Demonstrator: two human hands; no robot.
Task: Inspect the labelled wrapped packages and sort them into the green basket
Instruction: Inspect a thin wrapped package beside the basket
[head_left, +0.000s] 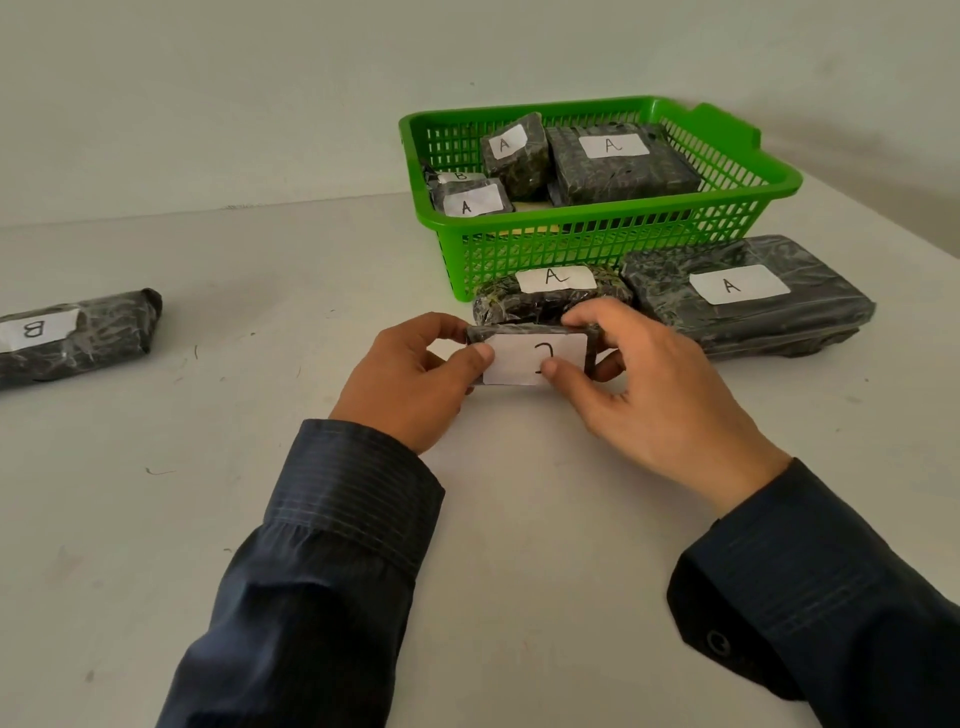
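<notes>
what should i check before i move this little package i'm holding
1. Grip: ok, left hand and right hand both pinch the small package.
2. Reading the label: cannot tell, the right thumb covers part of the letter.
3. Path to the basket: not ok, the oval A package and big A package lie in front; lift over.
4. Room in basket: cannot tell, four packages show inside.
5. Contents match: not ok, a B package sits among A's.

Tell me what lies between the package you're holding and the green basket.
One small package labelled A lies directly between the held package and the green basket, just before its near wall. The larger A package sits off to the right.
</notes>
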